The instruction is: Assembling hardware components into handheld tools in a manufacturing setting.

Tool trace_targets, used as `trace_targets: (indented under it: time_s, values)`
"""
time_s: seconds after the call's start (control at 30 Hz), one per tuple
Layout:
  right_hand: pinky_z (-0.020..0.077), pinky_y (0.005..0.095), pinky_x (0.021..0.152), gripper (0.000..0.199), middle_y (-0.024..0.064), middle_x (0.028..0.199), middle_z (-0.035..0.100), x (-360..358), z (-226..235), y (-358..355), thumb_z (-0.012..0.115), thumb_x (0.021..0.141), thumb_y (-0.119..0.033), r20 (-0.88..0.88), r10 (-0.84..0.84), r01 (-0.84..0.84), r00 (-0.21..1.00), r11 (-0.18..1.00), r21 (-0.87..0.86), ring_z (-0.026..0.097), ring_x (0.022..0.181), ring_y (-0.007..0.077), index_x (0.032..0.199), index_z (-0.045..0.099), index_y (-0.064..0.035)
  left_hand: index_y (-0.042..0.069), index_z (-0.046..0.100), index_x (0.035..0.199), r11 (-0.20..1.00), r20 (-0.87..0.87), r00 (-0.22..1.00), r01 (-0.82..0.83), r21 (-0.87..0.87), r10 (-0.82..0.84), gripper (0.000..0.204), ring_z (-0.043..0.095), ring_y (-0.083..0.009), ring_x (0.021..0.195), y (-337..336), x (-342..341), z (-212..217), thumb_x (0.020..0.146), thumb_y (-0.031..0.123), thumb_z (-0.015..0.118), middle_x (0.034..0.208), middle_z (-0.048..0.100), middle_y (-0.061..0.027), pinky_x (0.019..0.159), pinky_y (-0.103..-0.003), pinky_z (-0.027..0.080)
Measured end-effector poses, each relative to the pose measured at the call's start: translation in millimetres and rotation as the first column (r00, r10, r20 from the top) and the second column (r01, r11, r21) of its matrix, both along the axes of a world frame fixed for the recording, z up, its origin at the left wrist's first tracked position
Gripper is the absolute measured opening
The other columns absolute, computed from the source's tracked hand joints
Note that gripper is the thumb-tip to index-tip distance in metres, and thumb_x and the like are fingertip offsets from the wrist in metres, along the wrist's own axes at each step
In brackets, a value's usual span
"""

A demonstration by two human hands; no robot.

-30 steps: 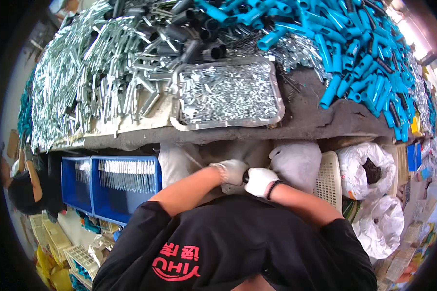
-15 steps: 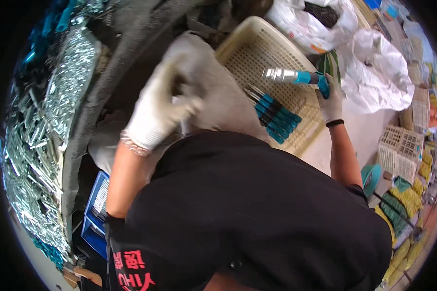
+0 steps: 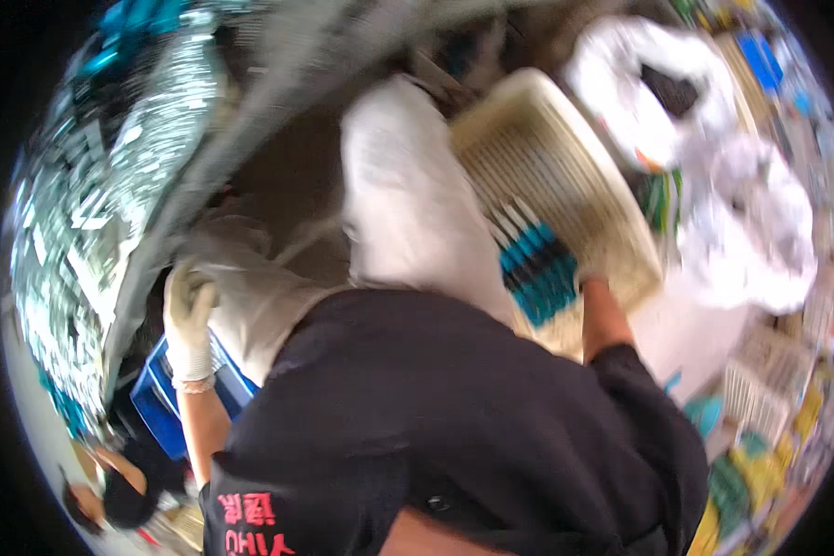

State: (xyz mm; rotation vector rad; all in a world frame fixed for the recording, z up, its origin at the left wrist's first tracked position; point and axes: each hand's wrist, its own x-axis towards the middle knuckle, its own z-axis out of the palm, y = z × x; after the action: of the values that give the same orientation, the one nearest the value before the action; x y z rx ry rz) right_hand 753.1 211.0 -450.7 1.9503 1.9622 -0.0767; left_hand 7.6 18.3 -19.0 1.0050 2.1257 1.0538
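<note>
My gloved left hand [image 3: 191,320] rests curled on a pale sack [image 3: 250,296] above the blue crate [image 3: 162,408]. My right hand [image 3: 587,278] reaches into the cream basket [image 3: 528,120] beside the blue-handled tools [image 3: 533,269]; its grip is hidden, perhaps just touching them.

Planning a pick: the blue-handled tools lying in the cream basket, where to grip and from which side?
Grip the blue-handled tools around their blue handles, coming from above over the cream basket. They lie flat and side by side, handles toward the right hand, thin metal ends pointing away. Blur hides finer detail.
</note>
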Motion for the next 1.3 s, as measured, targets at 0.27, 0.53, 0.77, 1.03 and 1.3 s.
trace_targets:
  time_s: [0.27,0.53,0.77,1.03,1.3]
  values:
    - [0.0529,0.0417,0.092,0.032,0.0232,0.113,0.07,-273.2,274.4,83.8,0.065,0.095,-0.025,-0.702,0.251,-0.237,0.666,0.964,0.12,0.068,0.106,0.037,0.117,0.069,-0.0032,0.001,0.066,0.113,0.982,-0.081,0.979,0.189,0.023,-0.186,0.027,0.066,-0.0174,0.093,-24.1,25.6,24.4,0.087,0.007,0.068,0.1,0.068,-0.0106,0.082,-0.03,0.053]
    - [0.0534,0.0354,0.082,0.014,0.016,0.096,0.07,-653.4,560.4,100.6,0.067,0.09,-0.008,-0.622,0.767,-0.609,-0.159,0.419,0.673,0.068,0.089,0.0316,0.101,0.069,0.0006,0.003,0.063,0.12,0.86,-0.082,0.88,0.474,0.187,-0.468,0.034,0.065,-0.0302,0.092,3.5,-8.1,39.6,0.089,0.015,0.071,0.101,0.064,-0.015,0.081,-0.039,0.052]
    - [0.0537,0.0377,0.086,0.018,0.0133,0.098,0.071,-807.8,578.0,14.3,0.065,0.09,-0.013,-0.558,0.683,-0.748,-0.471,0.026,0.663,0.068,0.095,0.0294,0.105,0.07,-0.0057,0.002,0.067,0.109,0.899,-0.133,0.974,0.222,0.378,-0.185,0.024,0.066,-0.0299,0.084,-66.9,-53.1,43.6,0.087,0.008,0.073,0.094,0.067,-0.0144,0.073,-0.038,0.052]
    - [0.0492,0.043,0.088,0.024,0.0092,0.099,0.061,-877.6,510.8,-25.2,0.067,0.08,-0.013,-0.142,0.864,-0.816,-0.484,-0.386,0.431,0.058,0.1,0.0298,0.103,0.068,-0.0091,0.0,0.069,0.104,0.849,-0.194,0.883,-0.318,0.423,0.428,0.017,0.065,-0.0163,0.087,-90.2,-103.8,58.7,0.088,0.004,0.07,0.098,0.069,-0.0091,0.078,-0.029,0.052]
    - [0.0493,0.0433,0.097,0.027,0.0124,0.112,0.066,-901.9,530.8,-44.9,0.06,0.081,-0.001,-0.385,0.652,-0.656,-0.653,-0.234,0.718,0.061,0.109,0.0345,0.105,0.067,-0.0083,0.001,0.057,0.128,0.871,-0.417,0.773,-0.356,0.34,0.478,0.044,0.063,-0.041,0.103,-40.4,-160.2,49.0,0.087,0.011,0.069,0.11,0.065,-0.0244,0.089,-0.044,0.051]
